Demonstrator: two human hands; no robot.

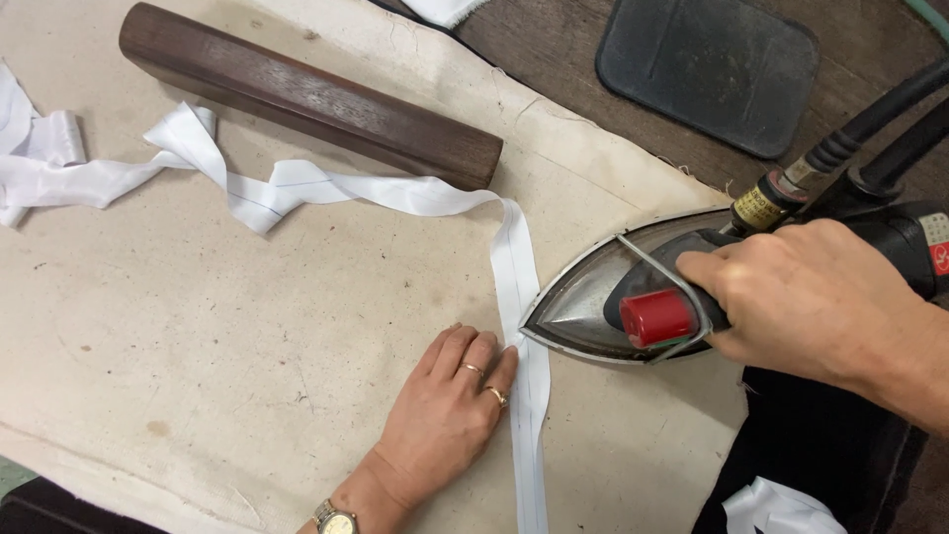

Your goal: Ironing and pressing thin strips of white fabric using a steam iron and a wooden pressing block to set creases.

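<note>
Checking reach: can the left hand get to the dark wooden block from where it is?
Probably yes. The left hand lies flat on the white strip; only bare cloth and the strip lie between it and the wooden block.

A dark wooden table (554, 40) carries a stained beige pressing cloth (198, 326) that covers most of it. On the cloth lie 1 long white fabric strip (297, 186), twisting from the left edge down to the bottom, and 1 dark wooden block (306, 94). A dark rubber mat (707, 69) lies on the bare wood at the upper right.
</note>
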